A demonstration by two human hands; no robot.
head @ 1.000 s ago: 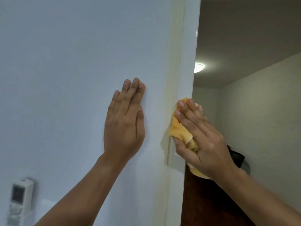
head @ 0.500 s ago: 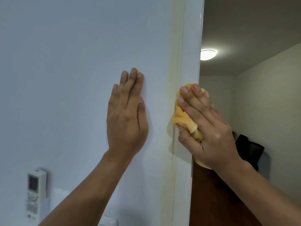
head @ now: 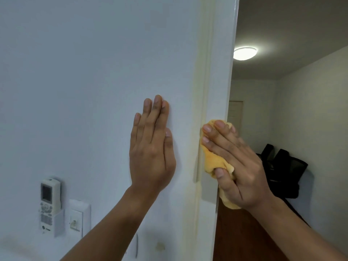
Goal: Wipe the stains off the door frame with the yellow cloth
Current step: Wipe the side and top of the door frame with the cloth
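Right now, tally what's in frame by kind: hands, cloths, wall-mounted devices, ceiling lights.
Hands: 2, left hand flat on wall, right hand gripping cloth
Crumpled yellow cloth: 1
White remote in holder: 1
White wall switch: 1
Round ceiling light: 1
Total: 6

yellow cloth (head: 214, 161) mostly hidden under right hand (head: 239, 166), both forearms cut off by bottom edge

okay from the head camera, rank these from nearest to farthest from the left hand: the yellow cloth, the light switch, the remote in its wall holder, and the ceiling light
From the left hand, flat on the wall:
1. Yellow cloth, just to its right, against the door frame.
2. Light switch, lower left on the wall.
3. Remote, just left of the switch, a little farther.
4. Ceiling light, up right, through the doorway.
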